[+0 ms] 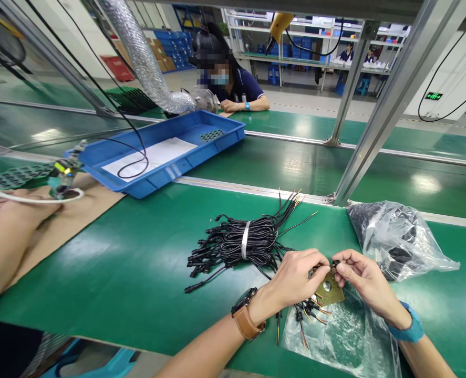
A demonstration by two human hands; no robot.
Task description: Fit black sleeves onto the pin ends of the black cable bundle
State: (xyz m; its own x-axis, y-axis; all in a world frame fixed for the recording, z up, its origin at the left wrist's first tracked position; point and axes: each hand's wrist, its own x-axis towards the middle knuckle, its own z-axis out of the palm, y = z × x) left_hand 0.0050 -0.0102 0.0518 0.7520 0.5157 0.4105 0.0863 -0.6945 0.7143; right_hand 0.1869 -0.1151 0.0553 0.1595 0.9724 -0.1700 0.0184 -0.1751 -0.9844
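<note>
a tiny black piece [336,263], details too small to tell, sits between the hands, by the far edge of an olive-yellow plate [334,297]. the right hand [364,275] pinches it; the left hand [296,275], fingertips together just left, grips something i cannot tell.

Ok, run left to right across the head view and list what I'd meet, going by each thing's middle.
Co-worker's hand → blue tray → banded bundle of black cables → left hand → right hand → clear plastic bag of black items.
</note>
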